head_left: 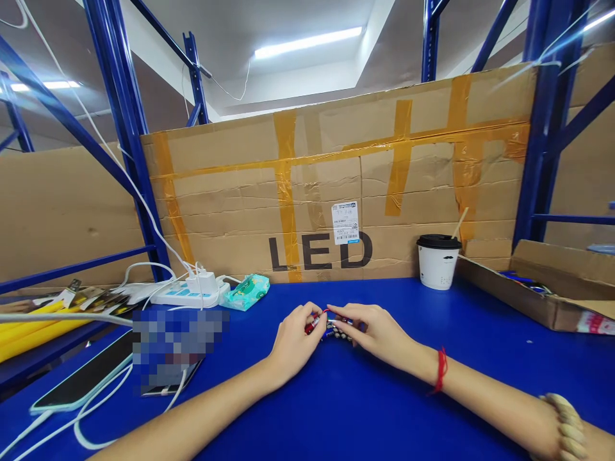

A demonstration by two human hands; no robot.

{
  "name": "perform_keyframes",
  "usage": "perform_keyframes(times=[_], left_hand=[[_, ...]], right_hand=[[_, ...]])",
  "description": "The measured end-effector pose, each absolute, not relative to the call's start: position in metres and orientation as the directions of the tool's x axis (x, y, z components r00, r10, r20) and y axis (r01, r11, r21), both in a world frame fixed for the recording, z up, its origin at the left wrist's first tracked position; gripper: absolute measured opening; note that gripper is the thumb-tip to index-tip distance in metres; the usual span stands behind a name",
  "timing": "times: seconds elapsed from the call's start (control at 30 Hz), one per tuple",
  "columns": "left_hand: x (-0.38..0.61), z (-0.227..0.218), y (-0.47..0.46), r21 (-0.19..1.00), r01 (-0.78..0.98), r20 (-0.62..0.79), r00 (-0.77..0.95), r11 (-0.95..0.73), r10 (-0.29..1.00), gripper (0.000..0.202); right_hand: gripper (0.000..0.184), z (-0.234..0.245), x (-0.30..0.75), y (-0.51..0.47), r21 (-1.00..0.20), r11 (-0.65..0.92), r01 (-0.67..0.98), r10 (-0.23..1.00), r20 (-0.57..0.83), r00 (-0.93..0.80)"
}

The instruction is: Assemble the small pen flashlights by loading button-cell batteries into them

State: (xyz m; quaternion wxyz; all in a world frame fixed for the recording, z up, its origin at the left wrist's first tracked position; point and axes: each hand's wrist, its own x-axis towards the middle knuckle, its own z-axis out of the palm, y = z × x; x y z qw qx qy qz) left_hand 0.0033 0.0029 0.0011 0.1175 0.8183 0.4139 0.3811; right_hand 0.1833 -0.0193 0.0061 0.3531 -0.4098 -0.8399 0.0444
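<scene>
Both my hands meet at the middle of the blue table [365,410]. My left hand [294,339] is closed in a pinch on a small red object [313,325] with a metal end. My right hand [372,331] has its fingers curled over a small dark and silvery part [336,330] touching that red object. I cannot make out what the pieces are. A red string is tied round my right wrist, and a beaded bracelet sits further up the arm.
A white lidded paper cup [437,261] stands at the back right beside an open cardboard box [542,288]. A power strip [189,293], tissue pack [247,291], phone [84,379] and cables lie at the left. A taped cardboard wall [336,186] marked LED closes the back.
</scene>
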Motion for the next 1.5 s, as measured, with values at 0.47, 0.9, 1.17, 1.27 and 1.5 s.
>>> perform_keyframes(times=[0.47,0.9,1.17,1.27,1.5], left_hand=[[0.0017,0.0002,0.0031,0.458,0.562,0.498,0.479,-0.688,0.723,0.027],[0.0,0.0005,0.0015,0.36,0.576,0.513,0.535,-0.734,0.672,0.033],[0.0009,0.002,0.0,0.372,0.582,0.494,0.535,-0.723,0.685,0.034],[0.0011,0.0037,-0.0019,0.396,0.588,0.485,0.518,-0.705,0.705,0.03],[0.0012,0.0034,-0.0023,0.412,0.586,0.496,0.497,-0.697,0.711,0.025]], right_hand=[[0.025,0.0081,0.182,-0.0248,-0.231,0.737,0.635,0.646,0.515,-0.563],[0.025,0.0067,0.1818,-0.0222,-0.18,0.774,0.607,0.585,0.57,-0.577],[0.025,0.0071,0.1823,-0.021,-0.21,0.767,0.606,0.592,0.596,-0.543],[0.025,0.0081,0.1834,-0.0209,-0.24,0.761,0.602,0.597,0.621,-0.508],[0.024,0.0056,0.1843,-0.0152,-0.304,0.71,0.636,0.621,0.695,-0.362]])
